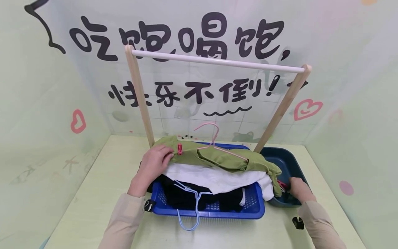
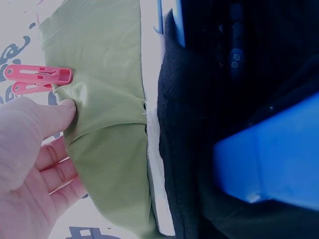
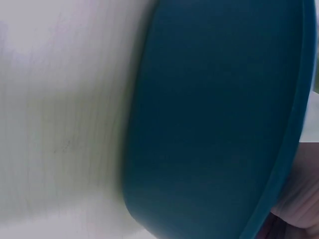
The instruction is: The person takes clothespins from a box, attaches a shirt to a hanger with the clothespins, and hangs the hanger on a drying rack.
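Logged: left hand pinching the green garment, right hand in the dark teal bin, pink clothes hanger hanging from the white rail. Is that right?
No, the pink clothes hanger isn't on the white rail; the head view shows it lower down, at the green garment. The left hand and right hand are as logged.

The right grip's (image 1: 300, 189) fingertips are hidden; the blue basket's (image 1: 230, 214) far side is mostly covered by the green garment (image 1: 224, 161).
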Tool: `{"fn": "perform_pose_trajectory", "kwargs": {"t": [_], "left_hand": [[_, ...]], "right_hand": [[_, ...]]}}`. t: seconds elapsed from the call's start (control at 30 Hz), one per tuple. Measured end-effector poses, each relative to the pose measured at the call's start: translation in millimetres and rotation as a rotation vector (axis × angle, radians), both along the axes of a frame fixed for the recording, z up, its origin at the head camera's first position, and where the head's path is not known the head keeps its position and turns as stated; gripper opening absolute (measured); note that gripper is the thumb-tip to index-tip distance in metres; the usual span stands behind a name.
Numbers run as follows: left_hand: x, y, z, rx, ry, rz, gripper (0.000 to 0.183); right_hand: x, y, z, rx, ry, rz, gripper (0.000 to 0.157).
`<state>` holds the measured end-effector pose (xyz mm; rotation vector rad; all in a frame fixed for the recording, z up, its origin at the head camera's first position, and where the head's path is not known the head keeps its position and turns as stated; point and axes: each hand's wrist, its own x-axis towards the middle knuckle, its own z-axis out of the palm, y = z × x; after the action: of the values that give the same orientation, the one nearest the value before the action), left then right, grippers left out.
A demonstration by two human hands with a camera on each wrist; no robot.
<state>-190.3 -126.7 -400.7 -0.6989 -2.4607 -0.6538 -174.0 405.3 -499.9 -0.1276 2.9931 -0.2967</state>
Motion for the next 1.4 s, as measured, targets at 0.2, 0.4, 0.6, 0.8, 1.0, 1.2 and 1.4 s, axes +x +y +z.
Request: {"fn": "perform_pose_trajectory", "kwargs": {"t": [0.2, 0.4, 0.6, 0.8, 1.0, 1.2, 1.4], "left_hand": [[-1.8, 0, -1.3, 0.003, 0.0, 0.002, 0.01], [-3.5, 1, -2.3, -0.001, -0.006, -0.001, 0.01], [-4.4, 6, -4.5, -0.002, -0.014, -0.018, 0.01], [-6.2, 7, -4.2, 0.0, -0.026, -0.01, 0.009], [-5.6, 2, -2.3, 0.014, -0.023, 0.006, 0.008], [-5.2, 2, -1.0, 0.008, -0.028, 0.011, 0.008], [-3.5, 2, -0.8, -0.002, -0.031, 0.009, 0.009]], "right_hand": [[6.2, -3, 3.8, 0.052, 0.029, 0.048, 0.017], [17.5, -19, 21.8, 0.031, -0.045, 0.089, 0.021], [25.5, -19, 22.5, 0.01, -0.115, 0.088, 0.021], [18.3, -16, 19.9, 0.046, -0.07, 0.102, 0.02], [8.3, -17, 19.5, 0.05, -0.02, 0.119, 0.018], [10.8, -17, 15.4, 0.054, -0.01, 0.098, 0.016], [15.8, -13, 13.3, 0.021, 0.005, 0.069, 0.018]]}}
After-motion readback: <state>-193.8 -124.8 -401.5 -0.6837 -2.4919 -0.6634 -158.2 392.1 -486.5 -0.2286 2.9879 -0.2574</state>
